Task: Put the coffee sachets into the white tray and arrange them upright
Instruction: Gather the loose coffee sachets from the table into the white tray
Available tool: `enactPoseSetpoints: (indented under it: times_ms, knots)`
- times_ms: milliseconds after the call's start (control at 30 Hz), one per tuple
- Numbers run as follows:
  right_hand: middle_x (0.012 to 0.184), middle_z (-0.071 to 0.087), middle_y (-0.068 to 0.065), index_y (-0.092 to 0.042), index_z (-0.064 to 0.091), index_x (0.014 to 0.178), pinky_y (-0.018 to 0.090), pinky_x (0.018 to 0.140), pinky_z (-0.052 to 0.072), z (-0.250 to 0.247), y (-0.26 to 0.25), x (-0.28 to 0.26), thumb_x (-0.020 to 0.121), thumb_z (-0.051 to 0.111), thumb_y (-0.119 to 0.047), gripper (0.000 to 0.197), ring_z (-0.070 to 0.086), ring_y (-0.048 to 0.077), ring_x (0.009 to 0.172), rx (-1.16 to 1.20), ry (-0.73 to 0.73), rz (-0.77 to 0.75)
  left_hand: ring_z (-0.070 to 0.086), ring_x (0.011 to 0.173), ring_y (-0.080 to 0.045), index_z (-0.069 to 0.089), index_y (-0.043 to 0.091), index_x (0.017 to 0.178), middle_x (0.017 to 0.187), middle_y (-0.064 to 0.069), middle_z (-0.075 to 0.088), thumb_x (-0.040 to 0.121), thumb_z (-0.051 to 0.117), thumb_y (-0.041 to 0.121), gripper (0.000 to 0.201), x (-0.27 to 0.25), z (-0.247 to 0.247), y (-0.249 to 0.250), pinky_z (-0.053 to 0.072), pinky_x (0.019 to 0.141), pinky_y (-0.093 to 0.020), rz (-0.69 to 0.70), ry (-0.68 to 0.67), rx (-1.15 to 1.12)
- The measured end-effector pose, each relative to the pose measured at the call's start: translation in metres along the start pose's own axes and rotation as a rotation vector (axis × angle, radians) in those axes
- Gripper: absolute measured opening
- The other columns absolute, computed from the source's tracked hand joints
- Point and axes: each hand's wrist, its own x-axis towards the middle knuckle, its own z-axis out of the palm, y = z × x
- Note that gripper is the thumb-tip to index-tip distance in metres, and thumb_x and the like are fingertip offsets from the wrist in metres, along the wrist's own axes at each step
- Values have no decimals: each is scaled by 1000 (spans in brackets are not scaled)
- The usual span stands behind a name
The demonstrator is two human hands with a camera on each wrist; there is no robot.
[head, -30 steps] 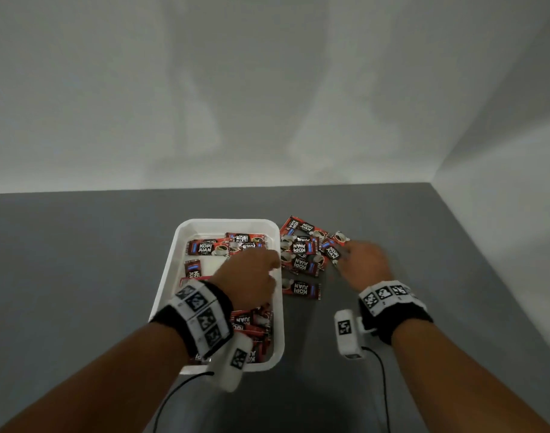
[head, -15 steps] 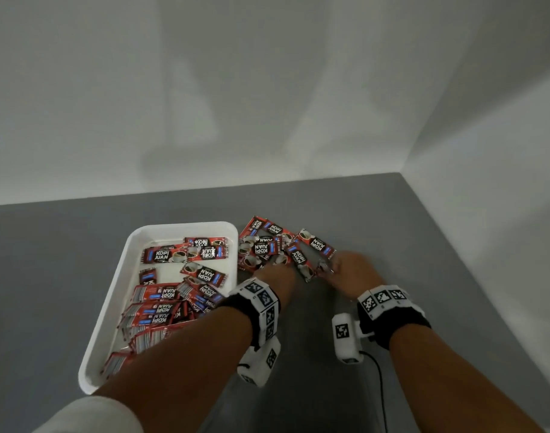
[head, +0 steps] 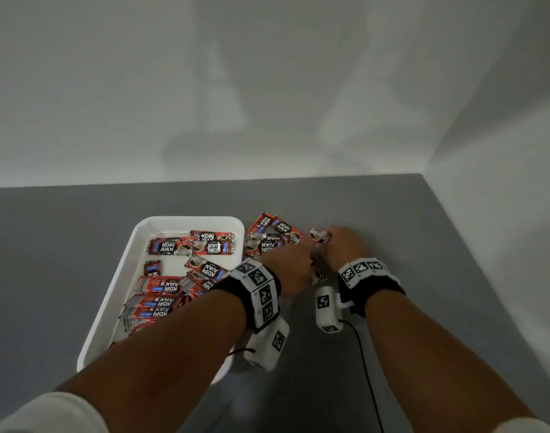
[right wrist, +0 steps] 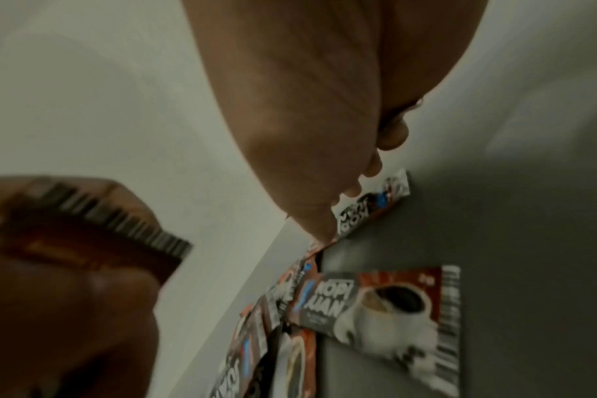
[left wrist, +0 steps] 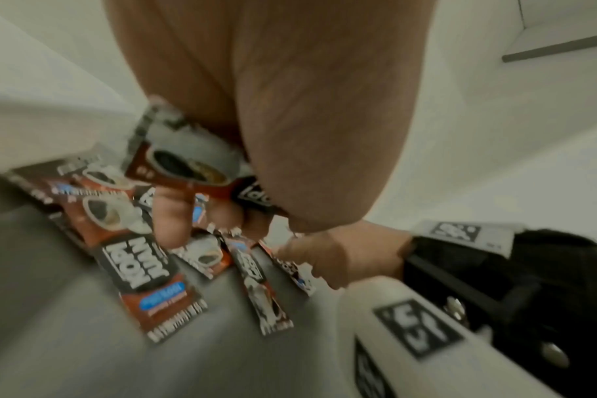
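Two hands work over the loose pile of coffee sachets [head: 269,242] that lies on the grey table [head: 392,232] just right of the white tray [head: 123,270]. Our left hand [head: 287,270] reaches across the tray's right rim into the pile; in the left wrist view its fingers [left wrist: 169,215] curl round one sachet [left wrist: 188,167], thumb side on top, and lift it clear of the sachets below. Our right hand [head: 342,245] sits at the pile's right edge, touching the left hand, with fingertips [right wrist: 353,189] pressed down on a sachet [right wrist: 372,207] flat on the table; whether they pinch it or only press we cannot tell, the view being blurred. Near that wrist camera another sachet [right wrist: 382,307] lies face up, apart from the fingers. Inside the tray, several sachets [head: 186,246] lie flat along the far end, and a packed row [head: 156,303] leans on edge, overlapping, along the near half, partly hidden by our left forearm. Both wrists carry black bands [head: 261,292] with printed marker tiles and white camera housings [head: 327,307], a black cable trailing from the right one.
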Motion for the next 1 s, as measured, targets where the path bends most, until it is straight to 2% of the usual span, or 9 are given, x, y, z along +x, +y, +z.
enactPoseSetpoints:
  times_ms: [100,200,333,400,533,667,733,833,1000]
  knots:
    - [75,69,2,-17,63,73,27,61,46,16,8,8,90,57,-33,25,62,23,65,-114,7,4,67,98,-28,43,12,126,114,-9,67,93,61,20,38,8,-7,-16,50,72,-37,-7,26,226]
    - [91,71,10,-10,69,90,33,73,52,17,17,14,88,58,-18,13,69,33,87,-5,-24,97,65,112,-28,57,9,126,125,-9,64,95,65,25,37,12,-8,-28,55,90,-41,-24,-30,395]
    - [74,60,8,-8,64,80,28,66,40,7,19,-2,98,59,-33,31,61,29,72,123,-53,154,61,119,-32,58,10,131,134,-10,56,94,66,21,39,13,-1,-33,54,94,-43,-56,-64,557]
    - [74,63,7,-9,66,81,27,65,40,2,18,-10,98,58,-27,26,61,27,70,163,-58,160,60,120,-33,58,10,131,135,-11,55,95,63,18,37,15,2,-33,53,93,-44,-79,-79,605]
    - [74,57,3,-9,63,87,30,69,39,-7,6,-22,94,57,-13,10,55,24,73,144,-61,126,60,120,-33,61,9,129,132,-10,57,97,61,24,35,18,-1,-33,53,95,-44,-52,-120,583]
    - [84,56,7,-12,55,89,32,70,42,1,-4,-22,87,58,-6,7,56,26,80,104,-56,74,68,101,-24,70,12,111,108,-6,70,94,59,28,26,19,-2,-37,57,87,-37,-17,-133,416]
    - [85,52,1,-14,51,97,28,70,39,10,-8,-20,88,58,-6,13,53,24,82,106,-71,70,67,103,-25,66,10,113,111,-8,69,93,57,25,27,22,-4,-38,57,90,-39,-46,-101,318]
    - [75,56,-2,-14,58,87,22,54,35,23,-11,-19,89,64,-20,8,64,27,80,22,-61,-6,63,109,-29,52,9,126,122,-10,61,95,60,24,36,27,-11,-42,53,95,-44,-80,-5,216]
    - [105,72,6,-12,71,104,30,81,50,35,-13,-17,94,64,-25,18,68,26,98,-179,-57,-61,67,107,-28,60,7,121,121,-11,66,98,57,15,25,32,-19,-46,51,77,-32,-148,26,305]
